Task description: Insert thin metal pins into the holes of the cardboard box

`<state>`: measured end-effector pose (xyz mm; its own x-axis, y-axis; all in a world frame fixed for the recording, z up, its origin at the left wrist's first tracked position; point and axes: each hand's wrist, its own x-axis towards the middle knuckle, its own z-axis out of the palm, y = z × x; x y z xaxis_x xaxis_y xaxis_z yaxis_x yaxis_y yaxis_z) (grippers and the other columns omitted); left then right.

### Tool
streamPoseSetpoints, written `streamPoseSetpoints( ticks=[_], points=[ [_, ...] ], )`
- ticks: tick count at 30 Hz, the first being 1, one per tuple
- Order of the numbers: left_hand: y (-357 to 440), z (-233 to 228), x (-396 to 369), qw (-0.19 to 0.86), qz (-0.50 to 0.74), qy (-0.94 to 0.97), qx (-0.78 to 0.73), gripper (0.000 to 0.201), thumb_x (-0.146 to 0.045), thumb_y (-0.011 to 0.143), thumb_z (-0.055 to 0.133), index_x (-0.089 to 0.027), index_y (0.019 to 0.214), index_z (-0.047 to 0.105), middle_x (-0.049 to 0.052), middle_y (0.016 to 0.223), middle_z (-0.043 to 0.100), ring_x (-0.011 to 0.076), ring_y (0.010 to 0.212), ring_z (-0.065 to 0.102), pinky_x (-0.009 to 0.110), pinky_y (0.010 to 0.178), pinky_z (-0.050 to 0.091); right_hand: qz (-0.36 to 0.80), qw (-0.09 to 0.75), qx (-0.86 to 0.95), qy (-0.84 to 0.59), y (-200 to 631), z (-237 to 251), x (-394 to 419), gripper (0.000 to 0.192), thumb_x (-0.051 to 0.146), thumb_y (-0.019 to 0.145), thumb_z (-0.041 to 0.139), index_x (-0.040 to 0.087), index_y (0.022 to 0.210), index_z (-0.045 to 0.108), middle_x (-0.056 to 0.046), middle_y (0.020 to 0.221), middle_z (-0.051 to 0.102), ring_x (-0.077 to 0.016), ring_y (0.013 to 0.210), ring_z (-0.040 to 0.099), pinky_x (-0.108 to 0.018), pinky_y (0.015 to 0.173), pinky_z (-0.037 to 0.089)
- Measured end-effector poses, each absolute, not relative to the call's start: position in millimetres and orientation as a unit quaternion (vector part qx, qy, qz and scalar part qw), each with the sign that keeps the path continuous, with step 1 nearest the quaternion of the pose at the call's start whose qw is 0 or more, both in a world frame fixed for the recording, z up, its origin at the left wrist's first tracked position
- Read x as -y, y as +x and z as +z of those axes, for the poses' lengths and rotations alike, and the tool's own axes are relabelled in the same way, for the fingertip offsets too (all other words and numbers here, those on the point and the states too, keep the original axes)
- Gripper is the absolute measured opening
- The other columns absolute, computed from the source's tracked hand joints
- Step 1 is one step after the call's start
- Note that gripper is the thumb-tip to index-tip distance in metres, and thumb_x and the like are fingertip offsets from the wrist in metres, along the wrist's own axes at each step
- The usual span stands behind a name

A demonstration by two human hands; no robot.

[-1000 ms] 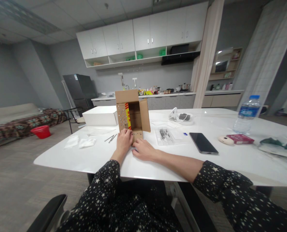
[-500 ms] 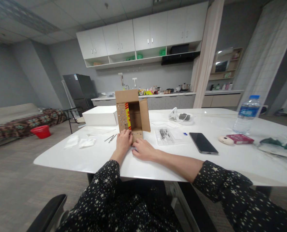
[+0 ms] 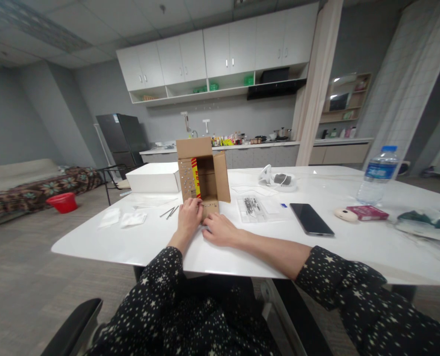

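Observation:
An open cardboard box [image 3: 207, 178] stands on the white table with its opening towards me and its flaps spread. Small shiny studs dot its left flap and the lower flap [image 3: 210, 208]. My left hand [image 3: 190, 216] is closed, its curled fingers gripping the left side of that lower flap. At the flap's near edge, my right hand [image 3: 220, 229] is closed too, fingers bent against the cardboard. Whatever the fingertips pinch besides the flap is too small to make out. Right of the box lies a clear plastic case [image 3: 252, 210] with small metal parts in it.
Thin metal rods [image 3: 172, 212] and white tissues [image 3: 134, 219] lie on the left, before a white box [image 3: 153, 177]. To the right are a phone [image 3: 311, 219], a small white fan [image 3: 266, 174], a magenta pack [image 3: 368, 213] and a water bottle [image 3: 380, 175].

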<state>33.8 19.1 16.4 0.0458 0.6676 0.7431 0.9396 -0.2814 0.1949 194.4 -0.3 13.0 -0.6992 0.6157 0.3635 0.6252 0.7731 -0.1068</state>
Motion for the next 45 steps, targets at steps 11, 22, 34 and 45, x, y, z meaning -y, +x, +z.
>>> streamPoseSetpoints(
  ticks=[11,22,34,45],
  points=[
    [35.8,19.2,-16.2,0.177,-0.401,-0.698,0.566,0.017,-0.019,0.09,0.05,-0.02,0.102,0.061,0.008,0.102,0.068,0.0249,0.101,0.063,0.04,0.089,0.046,-0.014,0.195,0.922,-0.335,194.4,13.5,0.4,0.028,0.032,0.091,0.05,0.013,0.103,0.067,-0.013,0.104,0.062,-0.024,0.098,0.055,-0.036,0.084,0.042],
    [35.4,20.0,-16.2,0.19,-0.419,-0.691,0.558,0.016,-0.02,0.091,0.049,-0.02,0.1,0.061,0.008,0.1,0.067,0.0241,0.098,0.063,0.039,0.088,0.045,-0.012,0.196,0.921,-0.336,194.7,15.2,1.7,0.028,0.032,0.091,0.05,0.013,0.103,0.067,-0.013,0.103,0.063,-0.0248,0.099,0.055,-0.036,0.084,0.043],
    [34.7,16.2,-17.8,0.153,-0.427,-0.717,0.529,0.016,-0.019,0.09,0.05,-0.021,0.101,0.061,0.007,0.099,0.066,0.0213,0.092,0.063,0.036,0.086,0.049,-0.013,0.198,0.921,-0.336,194.7,14.8,2.0,0.029,0.032,0.091,0.049,0.013,0.104,0.067,-0.014,0.104,0.062,-0.0252,0.097,0.055,-0.037,0.083,0.045],
    [33.1,14.2,-20.1,0.138,-0.399,-0.743,0.519,0.015,-0.017,0.088,0.049,-0.02,0.097,0.061,0.007,0.096,0.066,0.0214,0.092,0.063,0.036,0.084,0.049,-0.01,0.208,0.921,-0.329,194.6,14.7,1.5,0.03,0.031,0.09,0.05,0.014,0.108,0.066,-0.015,0.112,0.063,-0.0264,0.103,0.055,-0.039,0.086,0.045]
  ],
)
